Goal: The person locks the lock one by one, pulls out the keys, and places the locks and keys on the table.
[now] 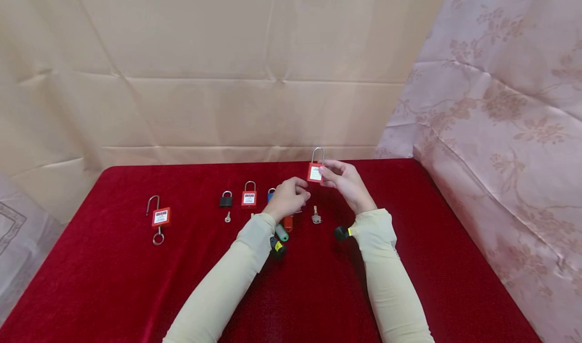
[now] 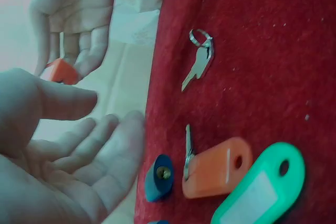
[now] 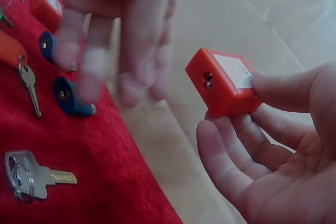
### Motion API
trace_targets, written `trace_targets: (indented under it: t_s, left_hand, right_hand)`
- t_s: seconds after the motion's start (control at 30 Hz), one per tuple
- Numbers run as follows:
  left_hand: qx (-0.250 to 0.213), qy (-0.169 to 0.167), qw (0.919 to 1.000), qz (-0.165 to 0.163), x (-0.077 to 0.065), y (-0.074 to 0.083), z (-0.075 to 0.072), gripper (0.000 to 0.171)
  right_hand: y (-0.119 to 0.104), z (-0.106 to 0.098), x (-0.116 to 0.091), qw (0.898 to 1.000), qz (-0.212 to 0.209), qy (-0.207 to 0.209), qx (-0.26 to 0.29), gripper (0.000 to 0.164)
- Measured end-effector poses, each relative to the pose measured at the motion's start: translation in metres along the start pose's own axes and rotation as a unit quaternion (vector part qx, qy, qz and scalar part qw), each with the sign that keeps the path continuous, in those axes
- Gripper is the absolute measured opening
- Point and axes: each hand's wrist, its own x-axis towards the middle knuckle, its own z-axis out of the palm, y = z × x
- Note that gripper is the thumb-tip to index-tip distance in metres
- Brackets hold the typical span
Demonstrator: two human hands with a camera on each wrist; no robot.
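Note:
My right hand (image 1: 351, 185) holds up a red padlock (image 1: 314, 174), pinched between thumb and fingers. Its shackle points upward, and the keyhole in its base shows in the right wrist view. My left hand (image 1: 288, 197) is just left of that padlock with relaxed fingers and nothing in them. Below my hands lies a pair of keys on a ring (image 2: 202, 59). Two blue padlocks, one (image 3: 72, 97) nearer the keys, lie partly hidden behind my left hand in the head view. Beside them are an orange key tag (image 2: 218, 170) with a key and a green key tag (image 2: 260, 190).
Farther left on the red cloth (image 1: 195, 292) are another red padlock (image 1: 248, 199), a black padlock (image 1: 226, 200) and a small key (image 1: 228, 217). At the far left lies a red padlock (image 1: 161, 216) with its shackle open and a ringed key in it. A beige curtain (image 1: 236, 110) hangs behind.

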Motion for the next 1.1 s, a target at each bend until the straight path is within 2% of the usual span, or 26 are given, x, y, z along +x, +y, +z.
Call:
trace_targets:
  t_s: [0.13, 0.27, 0.43, 0.63, 1.1]
  left_hand:
    - [-0.008, 0.048, 0.9981, 0.037, 0.002, 0.001, -0.006, 0.037]
    - [-0.033, 0.065, 0.9962, 0.049, 0.002, 0.003, -0.008, 0.038]
    - [-0.042, 0.069, 0.9953, 0.054, 0.002, 0.003, -0.006, 0.035]
    - [-0.02, 0.07, 0.9963, 0.045, 0.003, 0.001, -0.004, 0.035]
    - [-0.009, 0.047, 0.9987, 0.017, 0.004, -0.004, -0.001, 0.039]
  right_hand:
    - [0.002, 0.0, 0.001, 1.0, 0.014, 0.004, -0.014, 0.041]
    - [0.006, 0.0, 0.002, 1.0, 0.023, -0.001, -0.019, 0.043]
    - [0.011, 0.0, 0.002, 0.999, 0.034, -0.008, -0.023, 0.045]
    - [0.016, 0.002, 0.003, 0.998, 0.04, -0.009, -0.041, 0.045]
    - [0.023, 0.004, 0.008, 0.99, 0.076, -0.029, -0.112, 0.05]
